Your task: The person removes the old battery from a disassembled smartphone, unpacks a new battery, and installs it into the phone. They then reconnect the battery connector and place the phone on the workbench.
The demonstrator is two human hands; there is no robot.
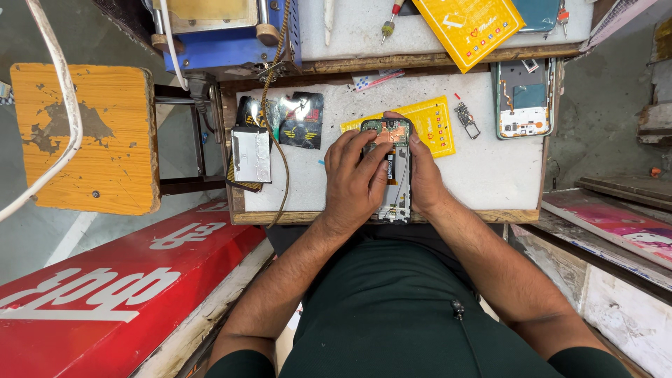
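On white bench | both hands' fingers hold opened phone (392, 171); yellow rectangular package (430, 124) beneath; black packets (301, 119) left

The worktop (490, 175) is matt, scuffed white board edged in bare wood. The stool (84, 136) has chipped orange-painted wood. Yellow cards (437, 126) look like glossy paper; black pouches (301, 119) shine like foil.

The left hand (353, 175) covers much of the opened phone (393, 171), hiding its left half; the grip itself cannot be made out. At the surface's far edge, the screwdriver (389, 21) is cut off by the picture's top.
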